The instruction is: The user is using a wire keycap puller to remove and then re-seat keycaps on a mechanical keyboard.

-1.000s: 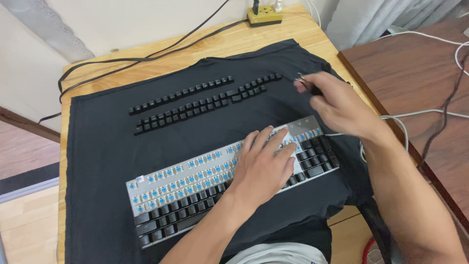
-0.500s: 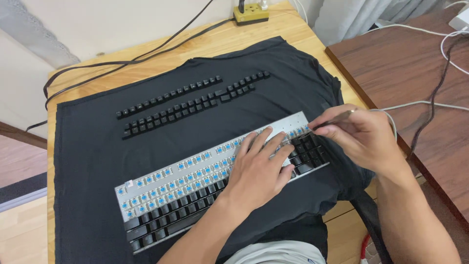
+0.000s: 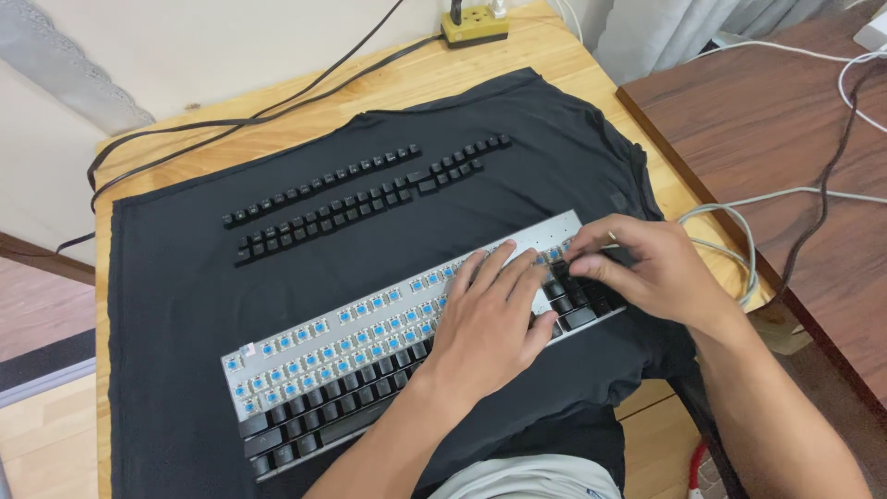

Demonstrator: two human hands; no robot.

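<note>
Left hand flat, fingers spread, pressing the mechanical keyboard; right hand pinched on a thin tool — over black keycaps.

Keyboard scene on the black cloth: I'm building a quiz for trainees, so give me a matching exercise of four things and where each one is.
Things:
1. left hand
2. right hand
3. loose keycaps
4. power strip

Places:
A. in rows on the black cloth, beyond the keyboard
B. at the table's far edge
C. flat on the keyboard's middle
D. fingertips at the keys on the keyboard's right end

Pairs: 1-C, 2-D, 3-A, 4-B
</note>
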